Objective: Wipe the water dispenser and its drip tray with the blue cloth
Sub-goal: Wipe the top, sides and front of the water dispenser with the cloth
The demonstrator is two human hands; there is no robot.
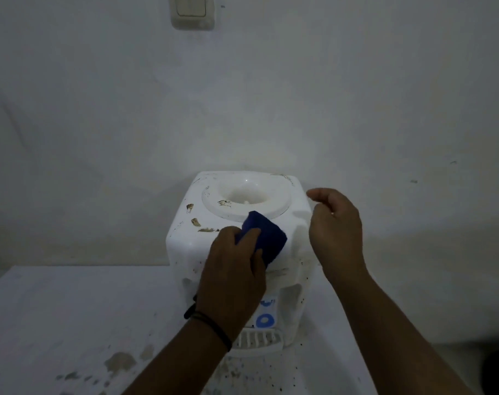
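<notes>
Head view, standing right over it: the fingers of the left hand (232,276) are curled round a bunched blue cloth (266,238), thumb on top, pressing it against the top front edge of the white water dispenser (242,223). The cloth pokes out past the fingertips toward one o'clock, touching the rim of the round bottle well (246,196) at the well's six o'clock. A dark cord bracelet (211,326) circles that wrist.

At three o'clock from the cloth, the right hand (336,232) hovers beside the dispenser's right side, fingers loosely bent and grasping nothing; whether it touches the casing, I cannot tell.

Brown smudges (197,222) mark the dispenser's top at nine o'clock from the cloth. Below the left hand, at six o'clock, a blue tap (265,320) shows in the front recess, and under it the white slotted drip tray (256,342) juts forward. The dispenser stands on a white counter (57,309) speckled with dark spots and brownish stains (120,363) at seven o'clock. Behind rises a pale wall (271,95), with a cream light switch (192,12) up at twelve o'clock.
</notes>
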